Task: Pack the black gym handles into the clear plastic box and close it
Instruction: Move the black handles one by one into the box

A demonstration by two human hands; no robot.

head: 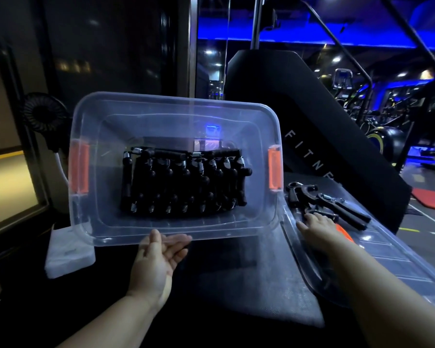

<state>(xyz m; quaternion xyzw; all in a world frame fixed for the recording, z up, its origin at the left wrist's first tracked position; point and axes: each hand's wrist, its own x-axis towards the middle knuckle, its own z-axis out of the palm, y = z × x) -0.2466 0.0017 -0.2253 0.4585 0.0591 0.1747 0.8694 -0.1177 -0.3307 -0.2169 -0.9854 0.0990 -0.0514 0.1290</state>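
Note:
The clear plastic box point(86, 217) with orange latches is tipped up toward me, its open top facing the camera. Several black gym handles point(183, 183) with metal springs lie packed in rows on its bottom. My left hand point(158, 257) holds the box's near rim, thumb on top and fingers underneath. To the right, two or three more black handles point(337, 205) lie on the clear lid point(377, 257), which rests flat. My right hand point(317, 228) reaches onto the lid and its fingertips touch the nearest loose handle.
A white foam block point(68, 252) lies at the box's lower left. A small black fan point(44, 116) stands behind the box on the left. A black gym machine panel point(312, 116) rises behind the lid. Dark padded surface point(236, 285) spreads beneath my arms.

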